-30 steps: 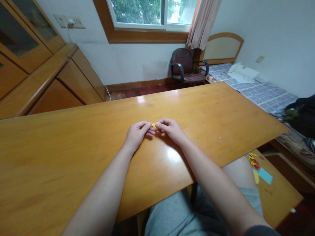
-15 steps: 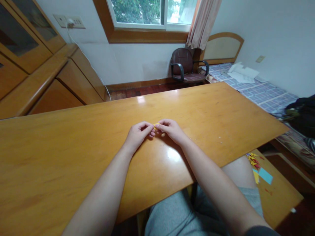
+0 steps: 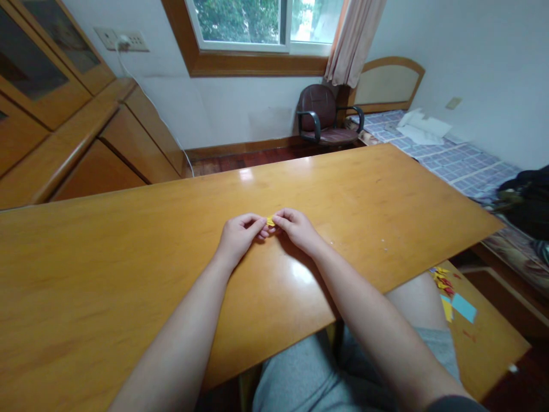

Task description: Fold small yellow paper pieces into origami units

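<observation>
A small piece of folded yellow paper [image 3: 270, 221] is pinched between my two hands, just above the wooden table [image 3: 141, 257]. My left hand [image 3: 244, 232] grips its left side with thumb and fingertips. On the other side, my right hand [image 3: 295, 227] is closed on the right end in the same kind of pinch. The fingers cover much of the paper, so its exact folded shape is hard to make out.
On a lower wooden surface [image 3: 493, 343] at the right lie several yellow and red folded paper pieces [image 3: 441, 278] and a light blue paper sheet [image 3: 464, 308]. Behind the table stand a brown armchair [image 3: 319, 111] and a bed [image 3: 463, 163]. A cabinet [image 3: 86, 143] is at the left.
My hands have parted very slightly, and more of the yellow paper shows between the fingertips. Both arms stay in nearly the same place.
</observation>
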`<action>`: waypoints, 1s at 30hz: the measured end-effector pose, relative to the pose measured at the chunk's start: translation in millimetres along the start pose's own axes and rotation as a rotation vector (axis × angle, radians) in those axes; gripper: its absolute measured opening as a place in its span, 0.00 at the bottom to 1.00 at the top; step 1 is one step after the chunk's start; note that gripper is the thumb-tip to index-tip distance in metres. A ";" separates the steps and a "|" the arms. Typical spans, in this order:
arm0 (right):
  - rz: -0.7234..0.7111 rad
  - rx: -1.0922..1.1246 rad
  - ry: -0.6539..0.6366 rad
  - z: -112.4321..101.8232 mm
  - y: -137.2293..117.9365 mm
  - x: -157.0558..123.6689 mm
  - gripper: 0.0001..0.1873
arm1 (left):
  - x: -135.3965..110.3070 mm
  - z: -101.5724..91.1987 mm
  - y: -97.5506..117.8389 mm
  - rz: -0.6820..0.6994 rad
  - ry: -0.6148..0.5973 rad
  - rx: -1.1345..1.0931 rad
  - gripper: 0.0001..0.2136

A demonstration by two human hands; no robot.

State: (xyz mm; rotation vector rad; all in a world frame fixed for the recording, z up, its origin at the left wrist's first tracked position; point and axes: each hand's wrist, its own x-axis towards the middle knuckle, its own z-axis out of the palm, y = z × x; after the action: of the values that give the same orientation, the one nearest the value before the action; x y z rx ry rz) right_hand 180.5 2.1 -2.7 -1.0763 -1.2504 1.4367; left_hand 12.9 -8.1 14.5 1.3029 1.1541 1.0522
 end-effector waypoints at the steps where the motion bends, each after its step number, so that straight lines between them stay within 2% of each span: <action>1: 0.000 -0.012 0.003 0.0 1.2 0.8 0.17 | 0.1 0.1 0.1 -0.001 0.002 0.000 0.16; 8: -0.047 -0.043 -0.003 -3.3 0.2 1.0 0.17 | 1.3 -2.0 -2.9 0.013 0.028 0.009 0.15; 14: 0.011 0.014 -0.051 -6.5 -7.8 -4.8 0.20 | 2.1 -4.4 -5.3 0.015 0.059 0.001 0.16; 19: 0.015 -0.049 -0.034 -5.5 -9.9 -6.3 0.20 | 3.6 -4.4 -7.3 0.012 0.027 -0.022 0.16; 30: 0.000 -0.006 -0.013 -6.7 -7.7 -6.4 0.18 | 2.0 -4.0 -6.5 -0.034 -0.031 -0.049 0.18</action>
State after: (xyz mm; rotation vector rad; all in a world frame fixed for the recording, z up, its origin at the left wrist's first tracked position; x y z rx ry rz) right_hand 189.0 -2.4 4.5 -1.0732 -1.2647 1.4424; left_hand 8.9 -5.7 8.2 1.2533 1.1166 1.0262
